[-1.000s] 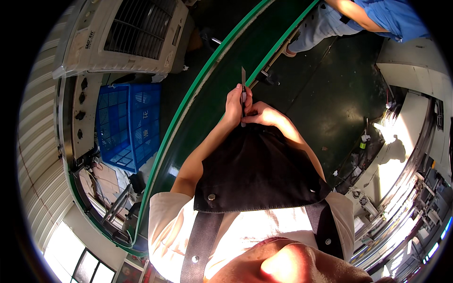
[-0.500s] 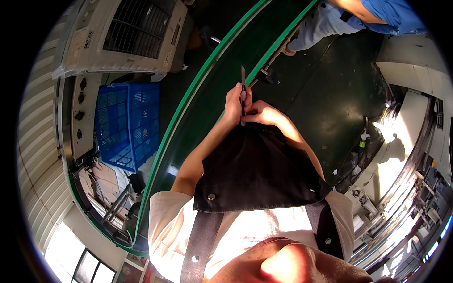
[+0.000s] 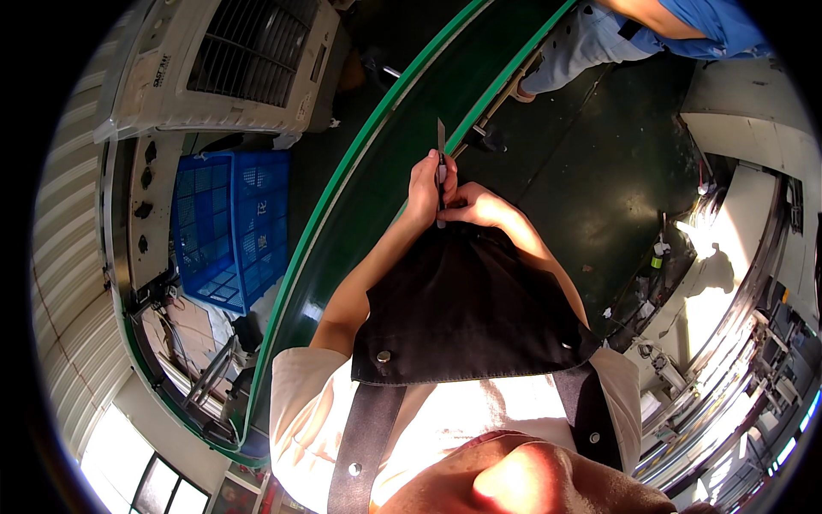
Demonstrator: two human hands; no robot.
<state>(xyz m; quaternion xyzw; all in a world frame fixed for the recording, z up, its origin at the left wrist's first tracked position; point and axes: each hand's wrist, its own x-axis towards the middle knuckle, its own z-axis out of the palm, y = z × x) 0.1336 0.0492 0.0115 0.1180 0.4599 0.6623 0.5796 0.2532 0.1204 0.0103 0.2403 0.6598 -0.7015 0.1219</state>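
Hardly any movement since the earlier frame: in the head view, a co-worker's blue sleeve (image 3: pixel 723 30) at the upper right has shifted slightly, while our two hands and what they hold have stayed put.

Head view, the only one we have. Our left hand (image 3: pixel 424 185) is closed around a slim knife-like tool (image 3: pixel 442 173), fingers clamped on its dark handle, the narrow blade end pointing away from us. Our right hand (image 3: pixel 472 204) is just beside it, fingers curled in at the handle's lower end; we cannot tell whether they pinch it or only touch it. Seen from above, the tool stands in front of the black apron (image 3: pixel 471 308), by the inner rim of the green conveyor (image 3: pixel 364 193); its height over that rim is unclear. A blue crate (image 3: pixel 262 223) stands well apart, beyond the conveyor to our left.

Progress, as we judge it: the tool is in hand with its blade end exposed. No workpiece shows at the blade, so we log this as handling rather than cutting; how much is left we cannot read.
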